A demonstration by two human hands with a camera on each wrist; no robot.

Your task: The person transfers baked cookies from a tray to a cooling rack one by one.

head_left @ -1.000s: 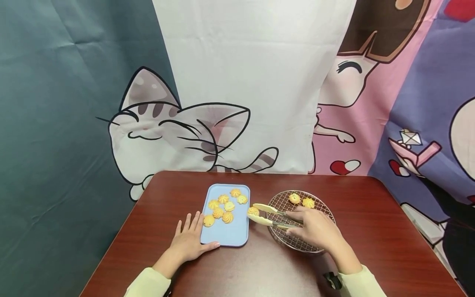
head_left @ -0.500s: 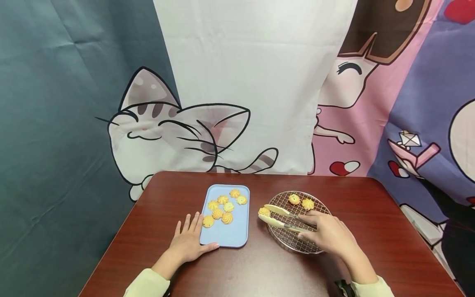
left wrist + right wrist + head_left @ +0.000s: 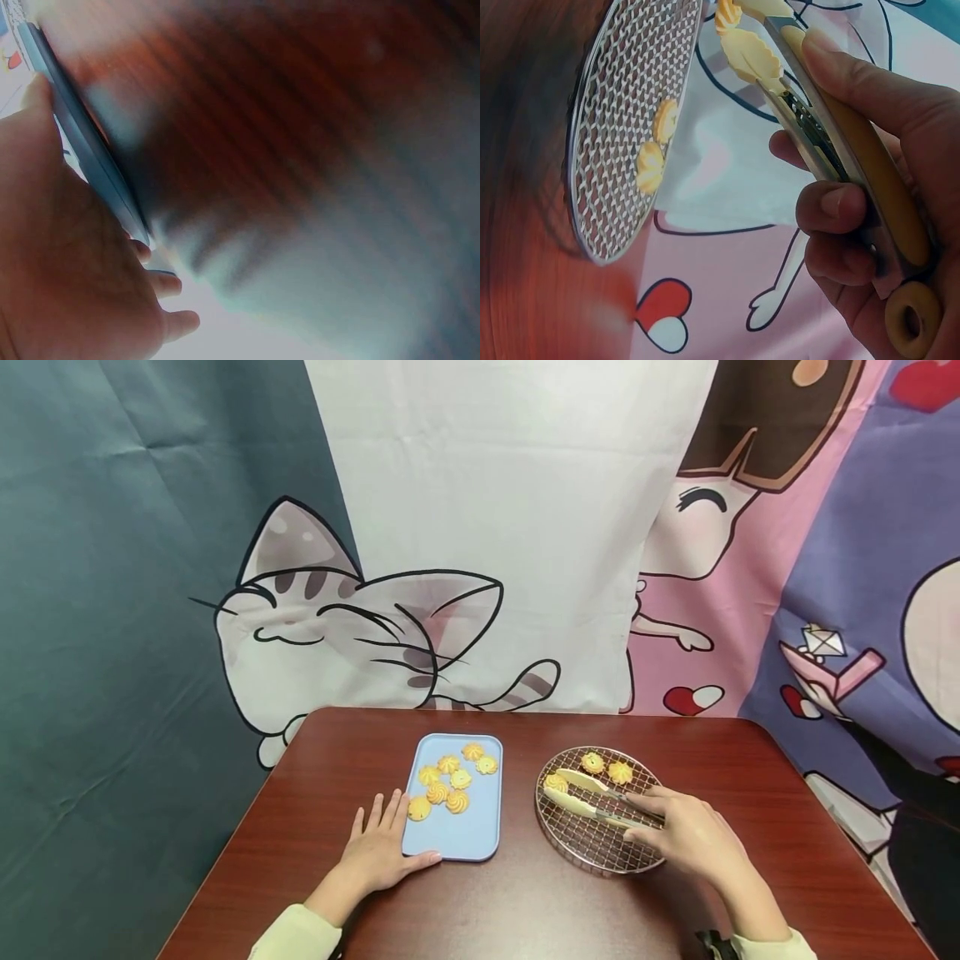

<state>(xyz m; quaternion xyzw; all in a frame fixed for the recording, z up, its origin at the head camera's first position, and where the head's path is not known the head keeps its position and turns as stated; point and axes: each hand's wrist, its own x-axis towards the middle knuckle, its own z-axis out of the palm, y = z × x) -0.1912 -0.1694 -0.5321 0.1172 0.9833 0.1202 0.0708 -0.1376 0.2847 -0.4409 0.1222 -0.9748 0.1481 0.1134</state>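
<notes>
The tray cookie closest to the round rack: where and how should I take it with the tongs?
Pinch that cookie by its scalloped sides with the tongs, probably coming from the near right: bare tray lies open on its near side, while another cookie crowds its far-left side.

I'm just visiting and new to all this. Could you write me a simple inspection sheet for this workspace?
Surface: reddish-brown table, wood-grained, glossy toward the near side.
Job's things: blue tray bearing eight cookies; round wire rack bearing two cookies; tongs pinching one cookie over the rack's left part.
Clutter: nothing seen.
Grips (bare hands): left grip with fingers straight at the tray's left side, thumb at its near edge; right grip holding the tongs.
Cables: nothing seen.
Surroundings: cartoon-printed backdrop behind the table; dark shape at far right, unclear.
</notes>
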